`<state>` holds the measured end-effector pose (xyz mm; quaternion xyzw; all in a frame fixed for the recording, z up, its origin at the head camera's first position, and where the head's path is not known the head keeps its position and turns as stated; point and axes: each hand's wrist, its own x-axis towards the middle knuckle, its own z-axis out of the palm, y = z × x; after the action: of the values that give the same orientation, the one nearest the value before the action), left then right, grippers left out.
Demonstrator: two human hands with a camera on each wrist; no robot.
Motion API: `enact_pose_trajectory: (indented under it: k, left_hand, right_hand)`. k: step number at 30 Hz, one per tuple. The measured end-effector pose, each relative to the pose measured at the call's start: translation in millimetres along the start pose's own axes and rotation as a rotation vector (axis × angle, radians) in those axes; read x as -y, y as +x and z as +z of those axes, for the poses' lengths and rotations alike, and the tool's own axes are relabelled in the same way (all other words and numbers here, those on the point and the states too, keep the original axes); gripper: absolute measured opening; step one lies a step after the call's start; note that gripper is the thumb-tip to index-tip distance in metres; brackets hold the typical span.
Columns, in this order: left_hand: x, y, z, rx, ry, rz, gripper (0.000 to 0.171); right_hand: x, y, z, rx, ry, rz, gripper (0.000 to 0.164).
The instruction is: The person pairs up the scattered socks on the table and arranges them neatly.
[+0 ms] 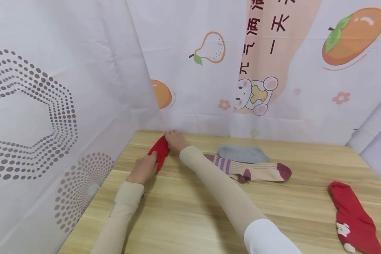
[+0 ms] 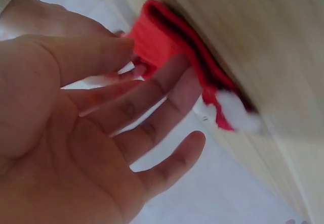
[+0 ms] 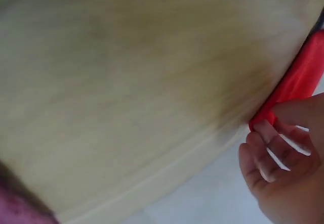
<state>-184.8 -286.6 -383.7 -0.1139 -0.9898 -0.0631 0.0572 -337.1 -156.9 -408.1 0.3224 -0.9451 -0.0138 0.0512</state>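
Note:
A red sock [image 1: 162, 150] lies near the far left corner of the wooden table, both hands at it. At its far end, my right hand [image 1: 176, 140] pinches the fabric between thumb and fingers; the right wrist view shows this hand [image 3: 283, 158] at the sock's edge [image 3: 298, 77]. My left hand [image 1: 143, 170] is at the nearer part. In the left wrist view, the fingers of that hand [image 2: 101, 133] are fairly straight, some tips touching the red cloth [image 2: 157, 42]. White fluffy-looking trim [image 2: 235, 113] shows at one end of the sock.
Right of the hands lie a cream sock [image 1: 260, 171] with maroon toe and purple stripes, and a grey-blue sock [image 1: 242, 153] behind it. Another red sock [image 1: 352, 215] with a white figure lies at the right. White printed curtains [image 1: 184, 88] border the table [image 1: 184, 218] at back and left.

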Motion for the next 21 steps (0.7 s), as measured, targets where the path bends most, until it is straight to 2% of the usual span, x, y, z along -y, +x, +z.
enact_pose_trajectory:
  k: [2, 4, 8, 11, 17, 21]
  left_hand:
    - [2.7, -1.2, 2.2, -0.002, 0.023, -0.018, 0.029]
    - [5.3, -1.1, 4.4, 0.004, 0.044, -0.048, 0.024]
    - [9.5, 1.5, 8.4, 0.027, 0.066, -0.106, 0.010]
    - [12.5, 4.4, 10.6, 0.010, 0.049, -0.127, 0.012]
    - [24.2, 5.2, 13.5, -0.031, -0.017, -0.168, 0.017]
    - [33.2, 3.5, 11.4, -0.067, -0.017, -0.154, 0.015]
  right_hand:
    - [-1, -2, -1, 0.011, 0.013, 0.018, 0.040]
    - [-3, -4, -1, 0.030, 0.030, 0.032, 0.041]
    - [-8, -9, -5, 0.065, 0.070, 0.034, 0.032]
    - [-13, -13, -7, 0.073, 0.092, 0.035, 0.022]
    - [-20, -14, -3, 0.019, 0.157, 0.039, 0.011]
    - [-21, -18, -4, -0.029, 0.228, 0.033, 0.009]
